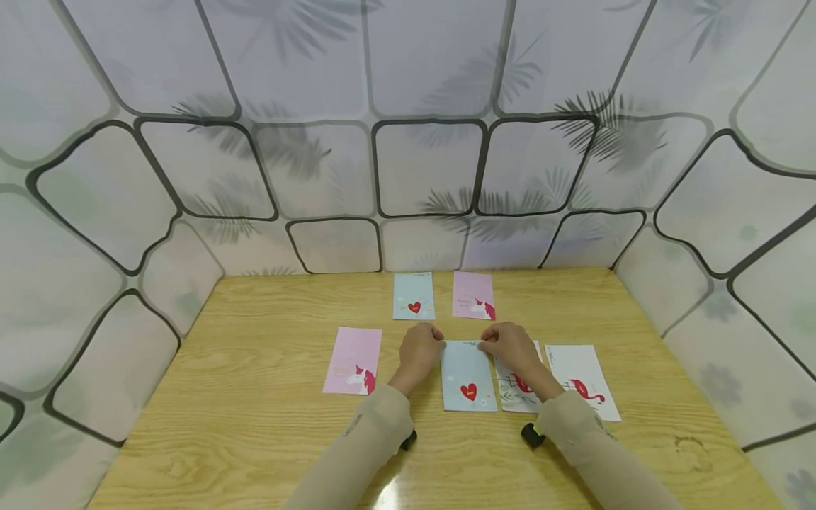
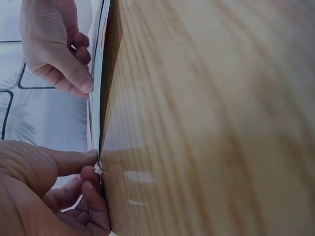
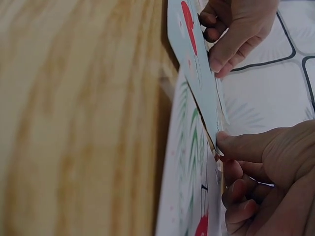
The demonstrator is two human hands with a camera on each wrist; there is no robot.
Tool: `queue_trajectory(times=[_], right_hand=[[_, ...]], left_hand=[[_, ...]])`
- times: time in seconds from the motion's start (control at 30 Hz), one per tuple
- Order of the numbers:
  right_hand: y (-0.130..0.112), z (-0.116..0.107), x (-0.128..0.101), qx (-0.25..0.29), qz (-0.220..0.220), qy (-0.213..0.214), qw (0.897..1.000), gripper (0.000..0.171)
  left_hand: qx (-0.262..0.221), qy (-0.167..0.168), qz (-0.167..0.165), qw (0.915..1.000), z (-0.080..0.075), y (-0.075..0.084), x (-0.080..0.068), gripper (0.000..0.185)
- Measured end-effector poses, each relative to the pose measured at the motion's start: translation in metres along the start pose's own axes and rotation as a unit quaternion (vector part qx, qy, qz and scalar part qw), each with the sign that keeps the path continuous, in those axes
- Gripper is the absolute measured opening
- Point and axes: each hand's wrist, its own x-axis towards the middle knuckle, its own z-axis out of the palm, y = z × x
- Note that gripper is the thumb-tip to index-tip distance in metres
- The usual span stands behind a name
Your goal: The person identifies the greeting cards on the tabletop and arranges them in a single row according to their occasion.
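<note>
Sleeves: two beige sleeves come in from the near edge of the wooden table (image 1: 255,425); each wrist carries a small black device.
Cards, count: six cards lie on the table. Two are blue with a red heart, two are pink with a unicorn, two are white with a flamingo.
Blue heart card (image 1: 468,375): it lies in the near row between the two hands, and its right side partly covers the first white flamingo card (image 1: 513,393). In the right wrist view its far end stands a little up from the table.
Left hand (image 1: 419,350): the fingers are bent, and the thumb and fingertips pinch the far left corner of the blue heart card.
Right hand (image 1: 513,347): it is bent in the same way and pinches the far right corner of the same card.
Other near cards: the second white flamingo card (image 1: 583,382) lies just right of the first; the pink unicorn card (image 1: 353,361) lies left of the left hand, apart from it.
Far cards: the second blue heart card (image 1: 414,296) and the second pink unicorn card (image 1: 473,295) lie side by side beyond the hands.
Writing: some small print is on the cards, but it is too small to read.
Walls: pale panels with dark lines and leaf shadows stand around the table.
</note>
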Motion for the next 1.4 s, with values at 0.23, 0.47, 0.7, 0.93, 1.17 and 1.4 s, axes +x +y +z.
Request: queue_trajectory(times=[0.23,0.47,0.7,0.93,1.17,1.4], right_hand=[[0.001,0.0,0.0,-0.009,-0.008,0.006,1.0,0.013],[-0.001,0.001,-0.003,-0.008,-0.013,0.011,1.0,0.017],[-0.003,-0.003,-0.009,0.003,-0.024,0.04,0.999,0.03],[-0.009,-0.012,-0.012,0.034,-0.037,0.039,0.998,0.027],[-0.017,-0.019,-0.003,0.055,-0.082,0.046,0.994,0.025],[-0.026,-0.023,0.015,0.063,-0.106,0.043,0.991,0.029]], left_hand=[[-0.002,0.004,0.009,0.9999,0.0,0.0,-0.001,0.006],[-0.011,0.001,0.008,0.9999,-0.001,-0.001,-0.002,0.006],[-0.044,0.02,0.036,0.9982,-0.006,-0.007,-0.003,0.005],[-0.097,0.029,0.066,0.9926,-0.03,-0.013,-0.005,0.009],[-0.105,0.041,0.042,0.9927,-0.066,-0.015,0.004,0.018],[-0.104,0.058,0.058,0.9912,-0.094,-0.023,0.019,0.026]])
